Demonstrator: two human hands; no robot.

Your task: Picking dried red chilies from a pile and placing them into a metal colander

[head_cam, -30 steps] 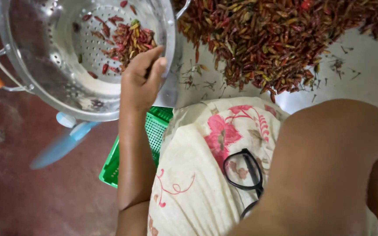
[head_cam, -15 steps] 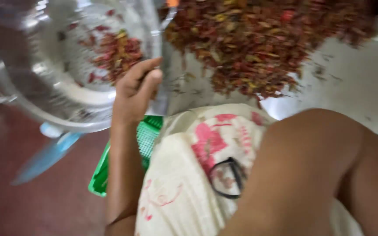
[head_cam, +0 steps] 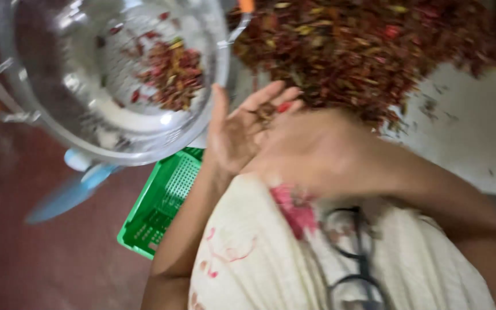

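One metal colander (head_cam: pixel 58 86), one green plastic basket (head_cam: pixel 165 204), one big heap of dried red chillies (head_cam: pixel 368 51), one pair of dark-framed glasses (head_cam: pixel 354 264) lying in the lap, and two hands at work. A smaller clump of chillies (head_cam: pixel 170 72) sits inside the colander, toward its right wall.

The heap lies on a pale sheet (head_cam: pixel 477 143) and reaches close to the sheet's near edge, with bare sheet left at the right. The colander's right rim comes almost up to the heap. The basket pokes out from under the colander's near edge and runs down to the lap's cloth; red floor (head_cam: pixel 41 264) lies open to the left of it.

The left hand (head_cam: pixel 239 129) is held palm up, fingers loosely spread, cupping a few chillies (head_cam: pixel 271 109) just beside the colander's rim. The right hand (head_cam: pixel 317 149) is blurred, lying against the left at the heap's near edge; whether it is closed on anything, I cannot tell.
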